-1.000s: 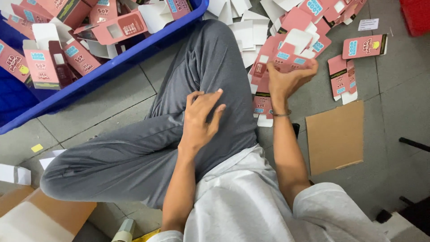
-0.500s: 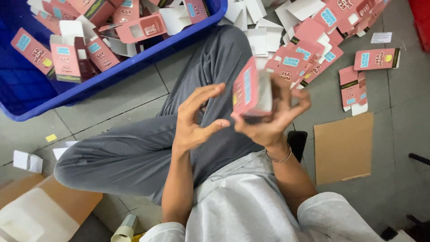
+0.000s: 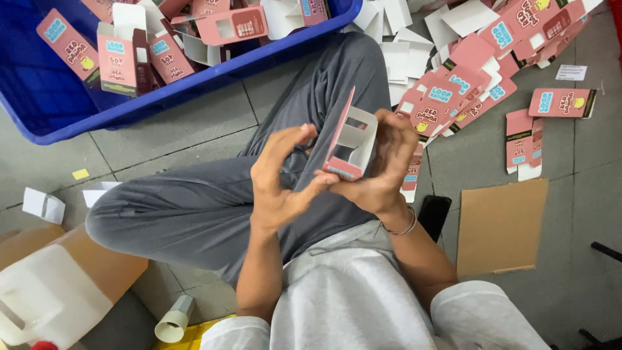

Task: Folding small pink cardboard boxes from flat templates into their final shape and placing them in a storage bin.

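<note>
I hold a half-folded pink carton (image 3: 350,146) above my lap, my right hand (image 3: 382,165) curled around its far side and base, gripping it. My left hand (image 3: 278,175) is open, fingertips touching the carton's lower corner. Beyond the carton lie flat pink cartons (image 3: 473,84) on the floor; left of it stands a blue bin (image 3: 194,87).

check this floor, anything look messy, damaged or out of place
Yes. Flat pink cartons lie in a loose, overlapping heap on the floor beside the person's knee, not stacked. A few paper scraps lie apart on the tiles. The pink carton between the left hand and right hand looks undamaged.
</note>
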